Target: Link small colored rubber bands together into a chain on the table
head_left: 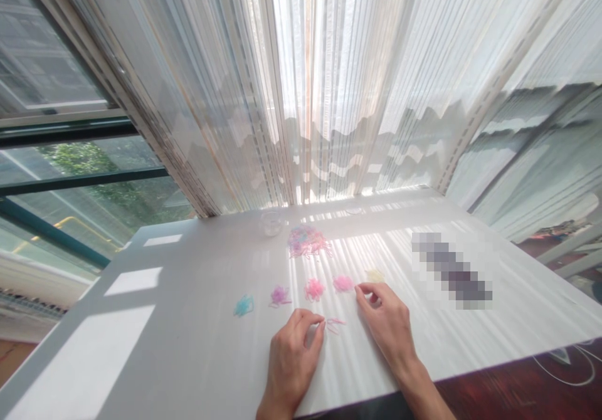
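Observation:
My left hand (296, 351) rests low on the white table, thumb and forefinger pinched beside a few loose pink bands (335, 326); what the pinch holds is too small to tell. To the right, my right hand (385, 323) has its thumb and forefinger together at the edge of a light pink pile (343, 283); anything between them is hidden. A row of small piles runs leftward: bright pink (314, 289), purple (279, 296) and teal (243, 306). A pale yellow pile (375, 275) lies just beyond my right hand. Farther back sits a larger mixed-colour heap (309, 242).
A clear round container (271, 224) stands behind the piles at the left, and a small clear disc (354, 211) lies near the back edge. A blurred-out dark object (451, 271) is on the right of the table (188, 345). Sheer curtains (310, 94) hang behind.

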Demonstrator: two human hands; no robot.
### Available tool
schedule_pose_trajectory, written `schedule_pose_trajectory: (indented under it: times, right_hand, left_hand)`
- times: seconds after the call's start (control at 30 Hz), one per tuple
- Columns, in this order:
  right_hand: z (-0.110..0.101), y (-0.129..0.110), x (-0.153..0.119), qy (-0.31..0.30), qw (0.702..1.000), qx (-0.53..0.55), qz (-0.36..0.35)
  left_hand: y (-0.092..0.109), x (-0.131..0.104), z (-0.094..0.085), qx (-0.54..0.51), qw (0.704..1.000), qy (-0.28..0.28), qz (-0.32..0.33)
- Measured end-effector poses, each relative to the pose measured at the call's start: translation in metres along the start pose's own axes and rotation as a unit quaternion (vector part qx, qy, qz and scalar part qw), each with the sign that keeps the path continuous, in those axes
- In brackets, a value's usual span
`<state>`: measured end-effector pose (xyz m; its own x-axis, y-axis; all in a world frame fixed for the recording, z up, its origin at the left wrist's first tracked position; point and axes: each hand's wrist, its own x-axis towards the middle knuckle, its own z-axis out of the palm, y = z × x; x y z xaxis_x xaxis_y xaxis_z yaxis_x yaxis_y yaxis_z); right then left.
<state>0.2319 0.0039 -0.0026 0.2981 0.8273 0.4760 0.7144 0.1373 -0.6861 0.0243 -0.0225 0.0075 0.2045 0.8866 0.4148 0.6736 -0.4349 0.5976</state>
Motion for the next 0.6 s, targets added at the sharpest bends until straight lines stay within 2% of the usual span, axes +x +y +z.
schedule_pose_trajectory:
  times: [0.6]
  right_hand:
    - [0.0022, 0.0020, 0.0002, -0.011, 1.000, -0.013, 0.020]
  left_hand:
    - [0.0024, 0.0015, -0.0006, 0.008, 1.000, -0.011, 0.004]
